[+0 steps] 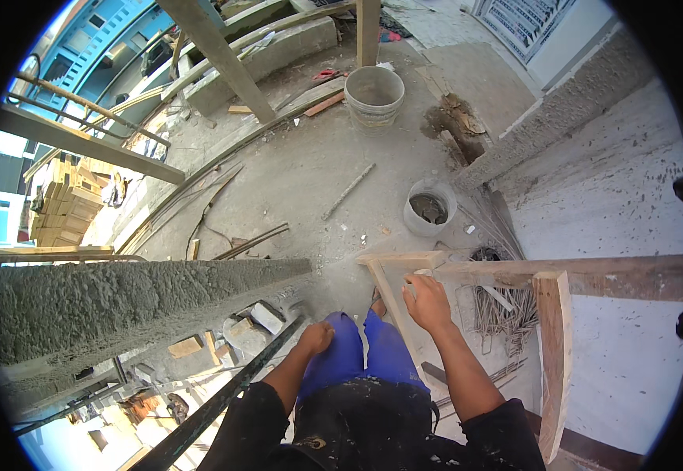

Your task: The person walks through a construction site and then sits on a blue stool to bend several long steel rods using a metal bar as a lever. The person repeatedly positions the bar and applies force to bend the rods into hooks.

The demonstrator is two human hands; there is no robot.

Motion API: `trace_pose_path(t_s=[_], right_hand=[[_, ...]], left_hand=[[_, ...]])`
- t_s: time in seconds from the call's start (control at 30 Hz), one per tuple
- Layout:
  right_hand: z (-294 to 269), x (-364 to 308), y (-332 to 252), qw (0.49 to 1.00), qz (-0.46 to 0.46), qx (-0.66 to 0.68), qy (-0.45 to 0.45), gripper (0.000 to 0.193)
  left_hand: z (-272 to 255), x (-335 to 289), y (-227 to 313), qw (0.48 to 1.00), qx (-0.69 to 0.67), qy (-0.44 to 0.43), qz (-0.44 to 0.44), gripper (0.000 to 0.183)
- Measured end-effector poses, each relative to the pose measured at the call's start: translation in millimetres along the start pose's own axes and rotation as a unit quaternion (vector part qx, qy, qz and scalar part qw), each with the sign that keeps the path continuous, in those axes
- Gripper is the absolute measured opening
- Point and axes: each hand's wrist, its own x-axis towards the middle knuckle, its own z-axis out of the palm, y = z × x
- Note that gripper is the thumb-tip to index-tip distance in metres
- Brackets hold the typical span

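Note:
My left hand (316, 337) hangs beside my blue-trousered left thigh with its fingers curled in. No object shows in it, though its palm is turned out of sight. Ahead of my right thigh, my right hand (429, 301) is held out with thumb apart and fingers bent a little forward. It is over or against the corner of a wooden frame (395, 259); I cannot tell whether the fingertips touch the wood. A long wooden board (608, 271) runs from there to the white wall, and an upright plank (553, 353) stands to the right of my arm.
A white bucket of wet grey mix (429, 208) stands ahead, with a larger bucket (374, 98) farther off. A rough cement-coated beam (153, 306) juts in at left. Bent metal rods (505, 318) lie below the board. A stick (349, 191) rests on the concrete floor.

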Motion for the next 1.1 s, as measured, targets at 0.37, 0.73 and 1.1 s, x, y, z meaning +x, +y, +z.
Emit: trace_pose_path(t_s=[0.37, 0.73, 1.1], right_hand=[[48.3, 120.6, 43.0, 0.979, 0.081, -0.187, 0.004, 0.026], [71.7, 144.6, 42.1, 0.941, 0.101, -0.315, -0.07, 0.026], [69.7, 166.9, 40.3, 0.91, 0.152, -0.297, -0.248, 0.018]], left_hand=[[16.9, 203.4, -0.7, 0.989, -0.095, -0.025, -0.11, 0.036], [85.0, 285.0, -72.4, 0.935, -0.133, -0.178, -0.278, 0.041], [107.0, 431.5, -150.3, 0.963, -0.1, -0.044, -0.246, 0.035]])
